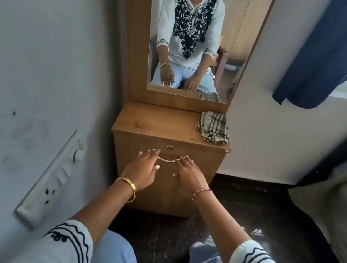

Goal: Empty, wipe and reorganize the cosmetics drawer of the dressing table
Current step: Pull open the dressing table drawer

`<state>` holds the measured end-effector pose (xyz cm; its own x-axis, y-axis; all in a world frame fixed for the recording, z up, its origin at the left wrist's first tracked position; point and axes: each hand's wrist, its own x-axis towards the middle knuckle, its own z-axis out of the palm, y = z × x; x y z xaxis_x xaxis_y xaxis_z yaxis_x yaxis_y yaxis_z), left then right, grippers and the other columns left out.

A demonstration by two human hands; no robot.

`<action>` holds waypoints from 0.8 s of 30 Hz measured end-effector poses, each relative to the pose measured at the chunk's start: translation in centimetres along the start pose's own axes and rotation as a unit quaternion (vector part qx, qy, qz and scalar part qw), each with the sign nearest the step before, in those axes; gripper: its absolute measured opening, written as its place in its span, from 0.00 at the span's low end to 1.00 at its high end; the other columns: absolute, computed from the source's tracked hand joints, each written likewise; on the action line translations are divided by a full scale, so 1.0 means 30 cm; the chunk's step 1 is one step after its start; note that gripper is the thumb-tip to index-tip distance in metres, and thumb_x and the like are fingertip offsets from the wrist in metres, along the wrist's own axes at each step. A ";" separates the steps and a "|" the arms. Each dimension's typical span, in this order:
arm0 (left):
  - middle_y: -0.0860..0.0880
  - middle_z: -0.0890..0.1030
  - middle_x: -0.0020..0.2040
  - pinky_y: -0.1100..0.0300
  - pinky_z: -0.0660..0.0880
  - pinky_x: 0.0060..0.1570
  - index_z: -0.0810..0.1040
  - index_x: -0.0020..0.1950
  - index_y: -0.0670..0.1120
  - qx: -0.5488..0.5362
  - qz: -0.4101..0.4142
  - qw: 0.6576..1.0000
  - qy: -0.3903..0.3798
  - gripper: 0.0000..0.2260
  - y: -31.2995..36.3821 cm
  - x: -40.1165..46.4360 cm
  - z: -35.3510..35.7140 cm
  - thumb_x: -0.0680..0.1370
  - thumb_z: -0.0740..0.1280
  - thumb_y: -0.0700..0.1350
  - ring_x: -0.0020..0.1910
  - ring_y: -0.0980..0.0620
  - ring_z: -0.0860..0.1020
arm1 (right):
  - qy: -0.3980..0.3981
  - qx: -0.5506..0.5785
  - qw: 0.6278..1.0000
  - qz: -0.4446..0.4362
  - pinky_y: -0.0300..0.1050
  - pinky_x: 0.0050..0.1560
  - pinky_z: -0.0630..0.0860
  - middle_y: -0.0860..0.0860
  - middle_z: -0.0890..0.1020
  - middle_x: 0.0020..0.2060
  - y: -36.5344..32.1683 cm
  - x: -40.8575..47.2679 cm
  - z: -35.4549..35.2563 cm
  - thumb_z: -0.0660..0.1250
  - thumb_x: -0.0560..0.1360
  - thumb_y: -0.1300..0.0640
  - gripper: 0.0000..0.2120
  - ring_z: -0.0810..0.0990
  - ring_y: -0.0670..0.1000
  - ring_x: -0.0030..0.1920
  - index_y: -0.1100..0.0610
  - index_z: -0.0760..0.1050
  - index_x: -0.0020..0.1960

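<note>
The wooden drawer front with a small round keyhole (pixel 168 153) is closed, just under the brown top of the dressing table (pixel 158 122). On this drawer front sits a thin curved metal handle (pixel 166 160), and this handle is the landmark for the step: the drawer must be opened first, so nothing of the task seems done yet.

The left hand (pixel 142 169) is at the left end of the handle, the right hand (pixel 187 174) at the right end. Both are palm down with the fingers stretched and a little spread, not curled around the metal bar; the fingertips lie at the handle ends, but whether they really touch it cannot be told. Both forearms reach forward from the knees, wrists almost straight.

To do the step well, the person should probably hook the fingers under the handle, near its middle, and pull straight toward the body, evenly, so the drawer does not jam. If the keyhole above the handle means a lock, it may resist.

A folded checked cloth (pixel 214 126) lies above and to the right of the handle, on the table top, ready for wiping.
</note>
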<state>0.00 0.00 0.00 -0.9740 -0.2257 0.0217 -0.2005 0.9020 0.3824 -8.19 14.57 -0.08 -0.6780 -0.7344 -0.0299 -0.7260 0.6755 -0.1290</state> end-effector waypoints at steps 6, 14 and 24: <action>0.42 0.67 0.71 0.53 0.60 0.71 0.61 0.72 0.41 -0.024 -0.053 0.997 -0.058 0.20 -0.033 0.128 0.081 0.80 0.55 0.42 0.72 0.44 0.63 | -0.098 -0.019 0.995 0.001 0.50 0.69 0.62 0.58 0.64 0.71 0.023 0.136 0.044 0.61 0.76 0.61 0.26 0.61 0.58 0.72 0.61 0.60 0.72; 0.43 0.69 0.68 0.50 0.68 0.65 0.68 0.68 0.42 -0.027 -0.067 0.995 -0.062 0.22 -0.095 0.214 0.149 0.74 0.58 0.34 0.67 0.42 0.68 | -0.071 -0.052 0.996 -0.006 0.51 0.59 0.72 0.55 0.69 0.66 0.028 0.220 0.057 0.59 0.76 0.64 0.19 0.64 0.56 0.67 0.61 0.67 0.68; 0.45 0.63 0.73 0.56 0.69 0.64 0.64 0.71 0.42 -0.028 -0.057 0.998 -0.018 0.26 -0.050 0.061 0.189 0.73 0.62 0.34 0.67 0.45 0.69 | -0.026 -0.049 0.998 -0.034 0.49 0.62 0.69 0.55 0.73 0.63 -0.010 0.109 0.080 0.55 0.78 0.63 0.16 0.68 0.56 0.63 0.61 0.70 0.64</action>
<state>-2.09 0.33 -5.77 -0.9483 -0.3121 -0.0571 -0.3054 0.8488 0.4316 -9.92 11.82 -2.52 -0.6218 -0.7794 -0.0763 -0.7795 0.6254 -0.0356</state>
